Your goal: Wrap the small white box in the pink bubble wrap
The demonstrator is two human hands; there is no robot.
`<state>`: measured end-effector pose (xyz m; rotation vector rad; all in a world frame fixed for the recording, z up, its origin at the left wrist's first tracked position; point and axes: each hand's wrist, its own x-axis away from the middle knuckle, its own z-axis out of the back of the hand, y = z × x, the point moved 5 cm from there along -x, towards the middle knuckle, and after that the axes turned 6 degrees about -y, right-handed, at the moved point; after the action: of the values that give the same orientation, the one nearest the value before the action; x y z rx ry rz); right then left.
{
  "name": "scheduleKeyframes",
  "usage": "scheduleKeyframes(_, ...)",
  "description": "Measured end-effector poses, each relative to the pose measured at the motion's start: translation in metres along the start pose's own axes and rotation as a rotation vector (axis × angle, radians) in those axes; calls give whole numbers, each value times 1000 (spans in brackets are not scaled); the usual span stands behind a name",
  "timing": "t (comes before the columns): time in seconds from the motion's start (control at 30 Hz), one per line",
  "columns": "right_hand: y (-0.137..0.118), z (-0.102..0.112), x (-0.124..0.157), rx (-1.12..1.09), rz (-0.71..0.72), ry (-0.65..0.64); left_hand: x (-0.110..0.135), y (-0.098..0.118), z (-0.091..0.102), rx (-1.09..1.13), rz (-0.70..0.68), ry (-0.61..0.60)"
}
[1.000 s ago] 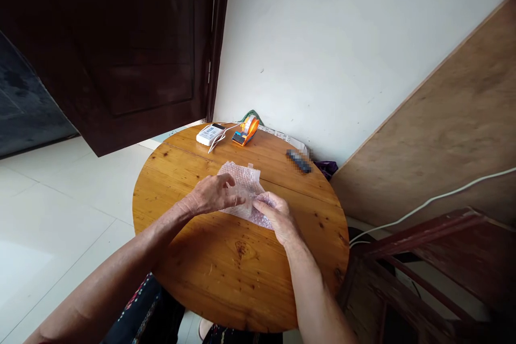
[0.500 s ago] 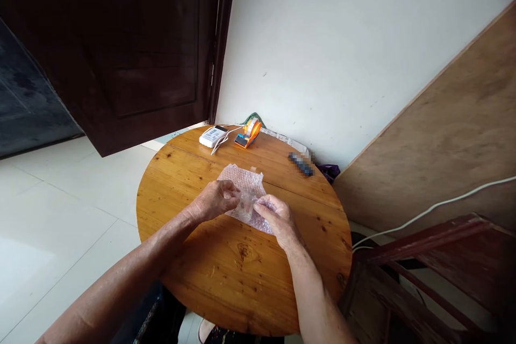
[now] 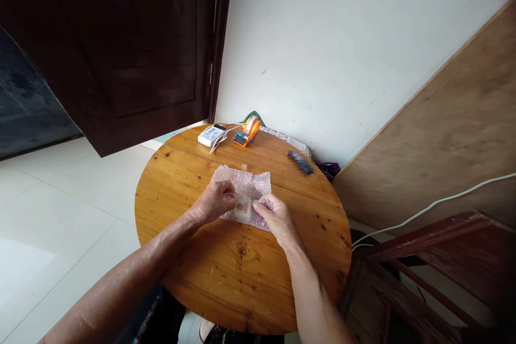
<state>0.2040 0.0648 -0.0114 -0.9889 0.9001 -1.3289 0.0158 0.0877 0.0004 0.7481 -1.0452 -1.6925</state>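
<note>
A sheet of clear bubble wrap (image 3: 246, 183) lies on the round wooden table (image 3: 226, 269). A small pale item with red print (image 3: 243, 207) shows on the wrap between my hands. My left hand (image 3: 215, 200) pinches the wrap's near left part with curled fingers. My right hand (image 3: 274, 215) grips the wrap's near right edge, fingers closed on it. Both hands rest low on the tabletop.
At the table's far edge stand an orange tape dispenser (image 3: 248, 132) and a white box with a cable (image 3: 212, 135). A dark small object (image 3: 300, 162) lies at the right rim. A dark door (image 3: 121, 48), a leaning wooden board (image 3: 443, 129) and a dark wooden chair (image 3: 427, 274) surround the table.
The bubble wrap has spread wider toward the right, and the small red-printed item now shows between my hands. Both hands stayed in nearly the same spot.
</note>
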Motion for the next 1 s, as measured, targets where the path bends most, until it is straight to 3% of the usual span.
scheduleKeyframes(0.27,-4,2,4,-25,-73,-105,-3,7,-6,201,2,-140)
scheduleKeyframes(0.37,-2,4,3,63,-58,-120,-4,5,-6,261,5,-125)
scheduleKeyframes(0.43,-8,7,2,196,45,-28,-3,3,-5,295,3,-95)
scheduleKeyframes(0.53,-34,6,12,437,370,159,-2,2,-5,298,8,-65)
scheduleKeyframes(0.6,-53,-1,24,579,579,180,-1,3,-5,279,14,-55)
scheduleKeyframes(0.73,-72,-16,37,758,735,74,-3,5,-6,251,5,-47)
scheduleKeyframes(0.87,-66,-23,34,788,680,-85,-5,6,-9,188,-8,-41)
scheduleKeyframes(1.0,-64,-25,32,804,631,-154,-6,1,-9,106,6,-35)
